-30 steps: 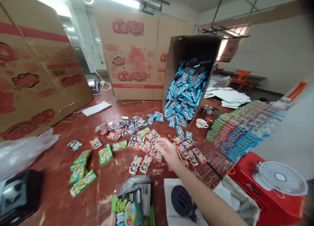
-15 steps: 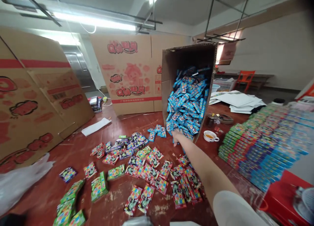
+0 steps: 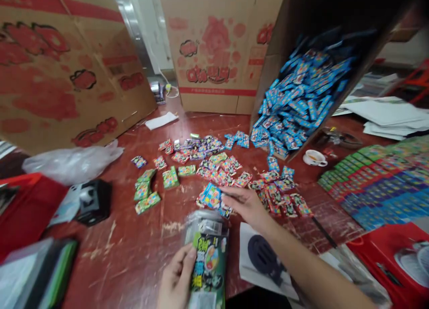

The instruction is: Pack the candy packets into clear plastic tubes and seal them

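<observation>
Blue packet [image 3: 211,196] is just below ctr of frame, at the fingertips of your R hand [image 3: 250,206]; you're pinching its R edge, tho the thumb is hard to make out. Another packet seems to sit right under it, but it's blurry, so can't tell if that's in your grip too. Just below, btm ctr, is the dark pouch [image 3: 208,264] w/ yellow lettering. Your L hand [image 3: 179,271] has it by the L edge, thumb pressed on the front, other fingers partly hidden. The pouch's see-thru top end points up the frame, near the blue packet.

Around that: red packets [image 3: 226,168] lie loose at ctr, above your R hand, w/ more to its R. Purple packets [image 3: 209,144] are heaped above those; green packets [image 3: 143,190] sit L of ctr. Upper R, a big box [image 3: 273,72] faces you, loaded w/ blue packets, some spilling past its mouth. White cup [image 3: 315,157] is just beside it, mid R. Stacked packets [image 3: 375,184] run in color bands along the R edge. Btm R, a white sheet [image 3: 246,269] lies next to your R forearm, black round thing [image 3: 263,254] on it.

Mid L: plastic bag [image 3: 77,161], black device [image 3: 94,204] just below. Tall cartons stand upper L [image 3: 83,77] & upper ctr [image 3: 214,45]. It's all on a red-brown table [image 3: 134,251].
</observation>
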The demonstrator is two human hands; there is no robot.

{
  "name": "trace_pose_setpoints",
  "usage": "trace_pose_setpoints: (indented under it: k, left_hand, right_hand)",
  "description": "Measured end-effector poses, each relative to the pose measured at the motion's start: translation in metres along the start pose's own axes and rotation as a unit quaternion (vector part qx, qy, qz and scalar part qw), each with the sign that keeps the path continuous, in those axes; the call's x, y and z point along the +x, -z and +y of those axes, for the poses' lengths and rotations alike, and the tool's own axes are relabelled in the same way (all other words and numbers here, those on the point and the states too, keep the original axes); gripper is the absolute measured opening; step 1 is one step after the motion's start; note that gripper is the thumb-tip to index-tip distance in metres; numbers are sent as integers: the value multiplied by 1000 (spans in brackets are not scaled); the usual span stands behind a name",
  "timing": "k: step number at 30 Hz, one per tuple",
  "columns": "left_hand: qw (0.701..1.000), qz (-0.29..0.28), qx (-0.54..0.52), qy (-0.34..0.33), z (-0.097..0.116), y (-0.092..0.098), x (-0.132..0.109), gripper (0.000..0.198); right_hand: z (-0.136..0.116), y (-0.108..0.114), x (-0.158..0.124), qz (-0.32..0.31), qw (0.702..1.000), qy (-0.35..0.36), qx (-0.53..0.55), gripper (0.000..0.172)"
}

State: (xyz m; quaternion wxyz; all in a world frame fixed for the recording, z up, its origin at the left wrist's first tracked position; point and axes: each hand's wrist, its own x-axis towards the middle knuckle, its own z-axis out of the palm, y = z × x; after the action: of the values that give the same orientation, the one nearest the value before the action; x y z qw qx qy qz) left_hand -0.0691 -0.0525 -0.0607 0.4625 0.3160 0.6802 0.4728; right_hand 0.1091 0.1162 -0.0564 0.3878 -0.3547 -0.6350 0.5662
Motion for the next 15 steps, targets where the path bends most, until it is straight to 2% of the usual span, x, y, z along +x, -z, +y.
trace_pose_setpoints:
  k: [2, 4, 8, 12, 15]
  left_hand:
    - [999, -27, -34, 5, -6, -2, -7, 43]
    - [998, -32, -61, 0, -13, -1, -15, 40]
    - [995, -21, -94, -17, -23, 5, -34, 33]
    - [993, -17, -113, -33, -25, 8, -49, 32]
    - [991, -19, -131, -36, -25, 11, -57, 33]
  right_hand:
    - [3, -34, -29, 5, 999, -4, 37, 28]
    - [7, -50, -47, -12, 999, -19, 30, 25]
    - [9, -58, -60, -35, 999, -30, 27, 22]
    - [1, -68, -66, 18, 1000, 15, -7, 18]
    - [-8, -75, -70, -3, 998, 44, -46, 17]
